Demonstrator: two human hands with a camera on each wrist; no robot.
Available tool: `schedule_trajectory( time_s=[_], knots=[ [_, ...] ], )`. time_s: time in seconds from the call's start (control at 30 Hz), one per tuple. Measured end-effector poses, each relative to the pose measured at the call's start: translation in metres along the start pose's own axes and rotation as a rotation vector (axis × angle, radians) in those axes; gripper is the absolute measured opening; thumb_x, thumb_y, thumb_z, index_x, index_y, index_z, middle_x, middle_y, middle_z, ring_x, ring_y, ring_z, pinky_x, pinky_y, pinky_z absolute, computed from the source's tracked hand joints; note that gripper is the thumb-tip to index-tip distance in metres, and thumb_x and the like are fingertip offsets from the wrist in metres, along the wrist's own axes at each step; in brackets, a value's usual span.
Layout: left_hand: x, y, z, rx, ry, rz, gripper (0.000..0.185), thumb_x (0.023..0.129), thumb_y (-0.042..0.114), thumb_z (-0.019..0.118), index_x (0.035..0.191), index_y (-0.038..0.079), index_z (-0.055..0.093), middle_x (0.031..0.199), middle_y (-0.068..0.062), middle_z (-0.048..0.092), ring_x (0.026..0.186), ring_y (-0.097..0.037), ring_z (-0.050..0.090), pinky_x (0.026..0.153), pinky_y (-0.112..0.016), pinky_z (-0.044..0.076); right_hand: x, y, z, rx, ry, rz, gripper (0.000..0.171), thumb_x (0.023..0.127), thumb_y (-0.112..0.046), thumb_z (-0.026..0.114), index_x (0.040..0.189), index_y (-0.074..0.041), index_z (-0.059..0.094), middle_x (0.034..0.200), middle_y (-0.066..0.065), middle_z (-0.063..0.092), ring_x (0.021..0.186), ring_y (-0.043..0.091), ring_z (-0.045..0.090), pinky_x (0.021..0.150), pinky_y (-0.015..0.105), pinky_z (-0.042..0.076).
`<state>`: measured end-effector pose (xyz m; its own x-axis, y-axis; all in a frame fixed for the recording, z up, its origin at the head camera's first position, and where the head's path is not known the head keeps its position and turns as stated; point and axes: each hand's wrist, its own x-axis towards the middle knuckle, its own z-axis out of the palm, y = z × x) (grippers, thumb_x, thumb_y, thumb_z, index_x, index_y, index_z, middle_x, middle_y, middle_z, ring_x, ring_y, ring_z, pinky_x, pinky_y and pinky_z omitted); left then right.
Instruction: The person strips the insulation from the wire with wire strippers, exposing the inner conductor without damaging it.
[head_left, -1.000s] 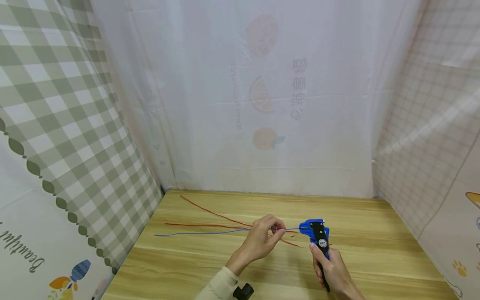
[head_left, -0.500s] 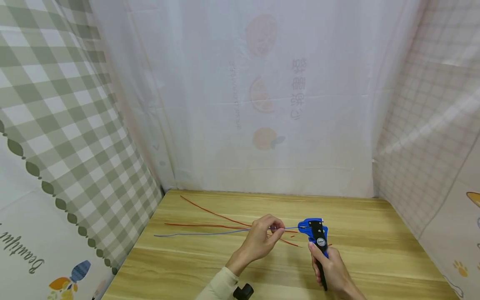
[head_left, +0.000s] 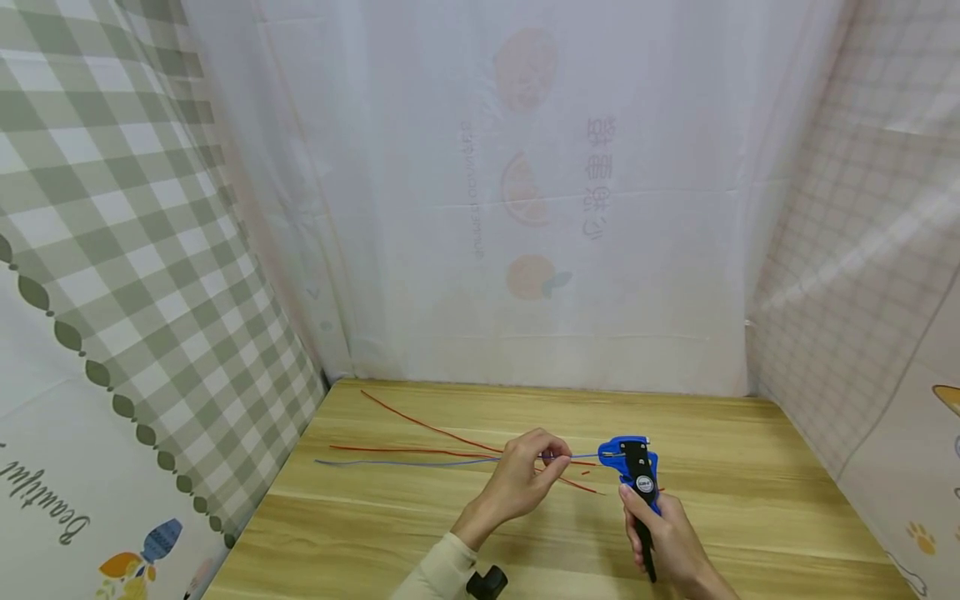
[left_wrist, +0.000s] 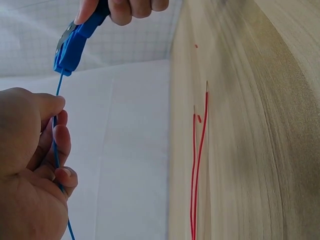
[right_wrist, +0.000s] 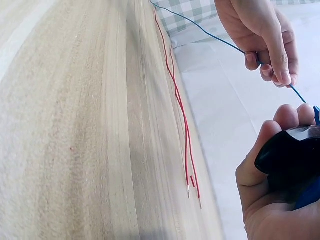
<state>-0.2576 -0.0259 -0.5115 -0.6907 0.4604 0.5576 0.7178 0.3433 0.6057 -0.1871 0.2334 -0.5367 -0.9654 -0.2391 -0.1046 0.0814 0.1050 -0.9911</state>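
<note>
My left hand (head_left: pixel 525 475) pinches a thin blue wire (head_left: pixel 405 463) between thumb and fingers. From the fingertips a short straight length runs right into the nose of a blue and black wire stripper (head_left: pixel 637 467). My right hand (head_left: pixel 663 533) grips the stripper by its handles, held upright, with the thumb on the near side. In the left wrist view, the blue wire (left_wrist: pixel 59 86) enters the blue nose (left_wrist: pixel 69 52); its end is hidden inside. The wire's other end trails left over the table.
Two red wires (head_left: pixel 427 426) lie crossed on the wooden table (head_left: pixel 375 533) behind the left hand. Bare metal tips (right_wrist: pixel 188 191) show at their right ends. Small red insulation bits (left_wrist: pixel 199 119) lie nearby. Patterned cloth curtains (head_left: pixel 420 250) hang at the back and both sides.
The blue wire's loose left end has shifted slightly back and to the right. The stripper has moved only a little; both hands keep their holds.
</note>
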Motion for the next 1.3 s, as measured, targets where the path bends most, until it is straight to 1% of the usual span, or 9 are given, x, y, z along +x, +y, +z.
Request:
schedule_trajectory(
  time_s=[0.13, 0.37, 0.53, 0.67, 0.77, 0.93, 1.07, 1.17, 1.3],
  knots=[
    [0.0004, 0.0010, -0.0013, -0.006, -0.012, -0.013, 0.010, 0.111, 0.010, 0.071, 0.109, 0.004, 0.079, 0.100, -0.008, 0.077, 0.088, -0.004, 0.062, 0.079, -0.014, 0.054, 0.0000, -0.0012, 0.0003, 0.010, -0.012, -0.021, 0.059, 0.123, -0.033, 0.043, 0.098, 0.020, 0.045, 0.061, -0.003, 0.056, 0.050, 0.012, 0.057, 0.047, 0.038, 0.057],
    [0.0010, 0.0022, -0.0027, -0.013, -0.012, -0.011, 0.010, 0.112, 0.009, 0.071, 0.109, 0.005, 0.079, 0.100, -0.009, 0.077, 0.087, -0.004, 0.062, 0.077, -0.034, 0.065, 0.0012, -0.0036, 0.0008, 0.022, -0.025, -0.042, 0.059, 0.124, -0.032, 0.043, 0.098, 0.021, 0.044, 0.061, -0.004, 0.056, 0.050, 0.011, 0.056, 0.046, 0.036, 0.056],
    [0.0007, 0.0013, -0.0023, -0.002, -0.007, -0.006, 0.009, 0.112, 0.010, 0.071, 0.109, 0.007, 0.079, 0.099, -0.008, 0.077, 0.087, -0.004, 0.062, 0.077, -0.024, 0.061, 0.0015, -0.0037, 0.0001, 0.025, -0.027, -0.038, 0.058, 0.123, -0.032, 0.043, 0.097, 0.020, 0.044, 0.060, -0.004, 0.056, 0.049, 0.011, 0.056, 0.046, 0.035, 0.056],
    [0.0008, 0.0013, -0.0024, -0.001, -0.009, -0.007, 0.009, 0.112, 0.010, 0.071, 0.109, 0.007, 0.078, 0.100, -0.008, 0.077, 0.087, -0.005, 0.063, 0.078, -0.017, 0.056, 0.0015, -0.0035, -0.0008, 0.032, -0.031, -0.025, 0.054, 0.123, -0.033, 0.044, 0.090, 0.009, 0.049, 0.061, -0.003, 0.056, 0.050, 0.012, 0.056, 0.047, 0.034, 0.056],
    [0.0009, 0.0019, -0.0028, -0.005, -0.014, -0.011, 0.009, 0.112, 0.010, 0.071, 0.110, 0.006, 0.079, 0.100, -0.008, 0.077, 0.088, -0.005, 0.062, 0.078, -0.016, 0.056, 0.0015, -0.0034, -0.0017, 0.036, -0.037, -0.019, 0.048, 0.123, -0.033, 0.044, 0.089, -0.001, 0.054, 0.061, -0.003, 0.056, 0.050, 0.012, 0.057, 0.048, 0.034, 0.056],
    [0.0003, 0.0025, -0.0031, -0.009, -0.021, -0.017, 0.010, 0.112, 0.010, 0.071, 0.110, 0.005, 0.079, 0.101, -0.009, 0.077, 0.088, -0.004, 0.062, 0.079, -0.014, 0.054, 0.0016, -0.0029, -0.0025, 0.038, -0.042, -0.019, 0.047, 0.123, -0.033, 0.044, 0.089, -0.003, 0.054, 0.062, -0.002, 0.056, 0.050, 0.013, 0.057, 0.048, 0.034, 0.056],
    [-0.0002, 0.0030, -0.0031, -0.012, -0.026, -0.019, 0.010, 0.112, 0.010, 0.071, 0.111, 0.004, 0.079, 0.102, -0.009, 0.077, 0.088, -0.004, 0.062, 0.079, -0.017, 0.057, 0.0011, -0.0023, -0.0026, 0.034, -0.041, -0.021, 0.047, 0.123, -0.033, 0.044, 0.090, -0.002, 0.054, 0.062, -0.002, 0.056, 0.050, 0.012, 0.057, 0.048, 0.035, 0.056],
    [-0.0003, 0.0038, -0.0032, -0.017, -0.031, -0.024, 0.011, 0.112, 0.010, 0.070, 0.111, 0.004, 0.079, 0.103, -0.010, 0.077, 0.089, -0.004, 0.062, 0.078, -0.026, 0.062, 0.0008, -0.0019, -0.0028, 0.034, -0.040, -0.023, 0.047, 0.123, -0.033, 0.043, 0.090, -0.002, 0.054, 0.062, -0.002, 0.056, 0.050, 0.012, 0.057, 0.048, 0.035, 0.056],
    [-0.0002, 0.0045, -0.0033, -0.025, -0.040, -0.032, 0.012, 0.113, 0.011, 0.069, 0.112, 0.003, 0.079, 0.104, -0.010, 0.077, 0.089, -0.003, 0.062, 0.079, -0.033, 0.064, 0.0006, -0.0015, -0.0030, 0.038, -0.040, -0.023, 0.050, 0.123, -0.033, 0.043, 0.091, 0.004, 0.052, 0.062, -0.002, 0.056, 0.050, 0.012, 0.057, 0.048, 0.034, 0.056]
  ],
)
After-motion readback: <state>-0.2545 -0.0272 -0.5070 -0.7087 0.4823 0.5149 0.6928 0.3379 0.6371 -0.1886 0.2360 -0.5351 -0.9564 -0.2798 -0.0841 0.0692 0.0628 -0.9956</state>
